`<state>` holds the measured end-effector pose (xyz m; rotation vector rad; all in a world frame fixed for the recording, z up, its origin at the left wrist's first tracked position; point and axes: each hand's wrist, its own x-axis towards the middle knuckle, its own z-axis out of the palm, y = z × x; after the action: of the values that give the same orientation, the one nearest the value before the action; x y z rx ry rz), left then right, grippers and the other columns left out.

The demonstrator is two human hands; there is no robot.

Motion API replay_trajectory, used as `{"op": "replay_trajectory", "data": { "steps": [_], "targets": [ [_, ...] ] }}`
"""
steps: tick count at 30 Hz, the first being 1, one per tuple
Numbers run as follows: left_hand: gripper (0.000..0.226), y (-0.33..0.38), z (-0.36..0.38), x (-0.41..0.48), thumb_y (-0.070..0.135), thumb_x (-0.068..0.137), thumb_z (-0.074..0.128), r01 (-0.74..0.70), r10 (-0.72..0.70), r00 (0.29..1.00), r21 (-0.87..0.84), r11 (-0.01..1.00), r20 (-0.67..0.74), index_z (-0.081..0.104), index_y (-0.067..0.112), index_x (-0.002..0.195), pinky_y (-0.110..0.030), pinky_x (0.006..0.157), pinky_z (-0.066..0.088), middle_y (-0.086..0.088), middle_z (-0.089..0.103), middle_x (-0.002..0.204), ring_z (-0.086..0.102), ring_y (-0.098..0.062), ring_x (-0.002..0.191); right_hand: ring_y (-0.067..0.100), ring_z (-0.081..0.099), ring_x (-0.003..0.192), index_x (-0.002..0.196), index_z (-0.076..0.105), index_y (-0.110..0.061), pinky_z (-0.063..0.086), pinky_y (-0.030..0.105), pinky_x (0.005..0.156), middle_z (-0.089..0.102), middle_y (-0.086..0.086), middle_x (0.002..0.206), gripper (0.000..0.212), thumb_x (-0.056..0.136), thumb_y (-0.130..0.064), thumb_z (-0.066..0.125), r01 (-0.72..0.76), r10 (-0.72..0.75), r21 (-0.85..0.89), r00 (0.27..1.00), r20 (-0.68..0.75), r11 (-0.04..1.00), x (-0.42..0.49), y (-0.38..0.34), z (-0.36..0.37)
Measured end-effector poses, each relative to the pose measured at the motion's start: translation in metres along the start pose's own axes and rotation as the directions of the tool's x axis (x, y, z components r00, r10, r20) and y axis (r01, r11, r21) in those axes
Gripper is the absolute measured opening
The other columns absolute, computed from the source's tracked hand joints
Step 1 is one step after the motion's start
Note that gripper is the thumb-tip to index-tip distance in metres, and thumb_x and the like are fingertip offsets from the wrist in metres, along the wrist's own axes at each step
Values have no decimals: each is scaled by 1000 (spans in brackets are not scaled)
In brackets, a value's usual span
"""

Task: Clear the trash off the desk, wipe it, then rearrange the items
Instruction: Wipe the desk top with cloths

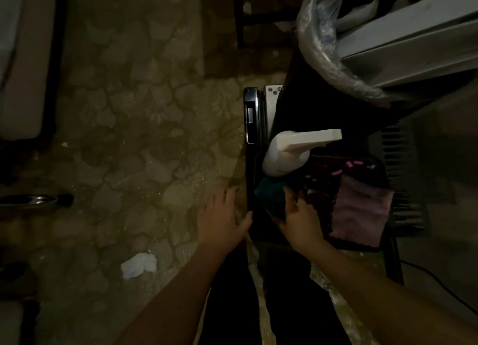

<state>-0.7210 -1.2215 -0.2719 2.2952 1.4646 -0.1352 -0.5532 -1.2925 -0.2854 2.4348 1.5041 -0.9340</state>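
The scene is dim. My right hand (297,215) reaches into a dark caddy (362,246) and grips a teal cloth (269,192) at its left end. A white spray bottle (289,153) stands just beyond the cloth, nozzle pointing right. A pink cloth (362,212) lies in the caddy to the right. My left hand (222,218) hovers with fingers spread beside the caddy's left edge, holding nothing. A crumpled white tissue (139,264) lies on the patterned carpet at lower left.
A bin lined with a clear plastic bag (318,44) stands at upper right beside a grey desk edge (408,42). A dark flat device (252,114) stands left of the bottle. A chrome chair leg (33,200) shows at left. A cable (439,285) runs at lower right.
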Motion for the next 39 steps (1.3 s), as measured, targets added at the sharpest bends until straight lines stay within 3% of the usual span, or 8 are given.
{"op": "replay_trajectory", "data": {
  "steps": [6, 9, 12, 15, 21, 26, 32, 39],
  "targets": [
    [63, -10, 3, -4, 59, 86, 48, -5, 5, 1000, 7, 1000, 19, 42, 23, 138, -35, 86, 47, 3, 49, 126, 50, -14, 111, 35, 48, 119, 150, 13, -8, 43, 39, 100, 44, 21, 135, 86, 85, -21, 68, -66, 97, 369, 993, -65, 927, 1, -7, 15],
    [65, -14, 3, -6, 60, 86, 48, -8, 8, 1000, -4, 1000, 26, 41, 23, 139, -37, 87, 48, 3, 49, 129, 50, -15, 112, 34, 51, 118, 146, 26, -7, 45, 38, 98, 50, 19, 132, 76, 83, -12, 69, -100, 163, 508, 983, -80, 855, -2, -8, 14],
    [65, -18, 2, -10, 60, 86, 47, -7, 7, 999, -4, 1000, 41, 39, 24, 140, -36, 90, 46, 4, 47, 131, 48, -15, 116, 31, 56, 113, 140, 34, -9, 44, 25, 87, 55, 18, 127, 62, 86, -4, 64, -110, 211, 620, 973, -92, 777, -9, -11, 9],
    [65, -19, -1, -17, 60, 87, 44, -24, 23, 999, 25, 999, 49, 36, 25, 141, -34, 90, 46, 5, 43, 134, 47, -14, 117, 27, 55, 113, 135, 39, -8, 37, 14, 80, 56, 16, 126, 52, 88, 0, 58, -51, 187, 650, 972, -141, 758, -16, -13, 5],
    [59, -21, -27, -36, 56, 90, 46, -11, 11, 999, -9, 1000, 33, 40, 23, 139, -32, 84, 49, 3, 48, 129, 52, -14, 108, 25, 56, 109, 129, 46, -6, 40, 20, 83, 57, 15, 122, 43, 88, 4, 55, 53, 154, 663, 956, -250, 747, -49, -11, -20],
    [59, -9, -86, -60, 56, 89, 47, -5, 5, 1000, -13, 1000, 5, 38, 24, 138, -32, 93, 46, 4, 46, 132, 47, -14, 118, 26, 54, 115, 131, 45, -6, 38, 21, 88, 55, 14, 126, 46, 87, 5, 55, 131, 33, 593, 966, -257, 794, -93, -19, -62],
    [61, -10, -165, -80, 55, 90, 46, -36, 37, 999, 30, 999, -9, 34, 23, 141, -34, 97, 42, 0, 45, 132, 45, -18, 120, 14, 50, 114, 132, 44, -11, 37, 19, 91, 53, 9, 129, 47, 88, 1, 56, 210, -38, 583, 956, -292, 785, -136, -60, -117],
    [60, -44, -237, -73, 57, 90, 43, -83, 88, 994, 77, 994, -57, 34, 25, 140, -33, 90, 42, 3, 44, 129, 47, -16, 115, 17, 53, 112, 126, 50, -12, 41, 25, 90, 57, 8, 123, 42, 87, 3, 57, 240, -33, 608, 943, -332, 757, -145, -128, -153]
  ]
}}
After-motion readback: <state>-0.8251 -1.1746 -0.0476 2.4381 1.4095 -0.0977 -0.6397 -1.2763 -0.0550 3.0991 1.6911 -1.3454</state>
